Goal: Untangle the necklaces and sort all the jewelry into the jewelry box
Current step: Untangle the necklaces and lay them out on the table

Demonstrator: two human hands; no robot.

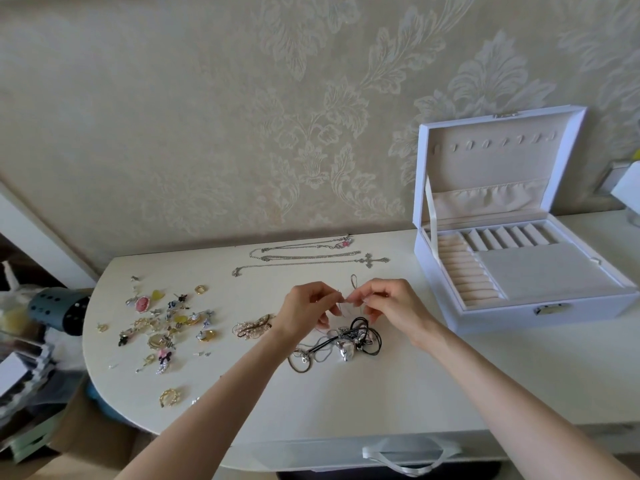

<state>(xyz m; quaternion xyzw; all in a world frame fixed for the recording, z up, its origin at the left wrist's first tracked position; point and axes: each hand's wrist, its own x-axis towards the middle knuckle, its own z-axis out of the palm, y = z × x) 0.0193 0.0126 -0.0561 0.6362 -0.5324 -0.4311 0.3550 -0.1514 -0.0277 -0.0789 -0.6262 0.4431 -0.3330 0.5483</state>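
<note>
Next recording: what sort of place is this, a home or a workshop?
Most likely a room in a home, perhaps a bedroom: beige damask wallpaper, a white round-edged table strewn with loose jewelry, an open white jewelry box.

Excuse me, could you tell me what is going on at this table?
A person is untangling necklaces. The left hand and right hand each pinch a thin chain raised above a tangle of cords and pendants on the white table. A cross necklace and a pink-charm necklace lie straightened behind, small pieces sit scattered to the left, and the open jewelry box on the right shows no jewelry yet.
</note>
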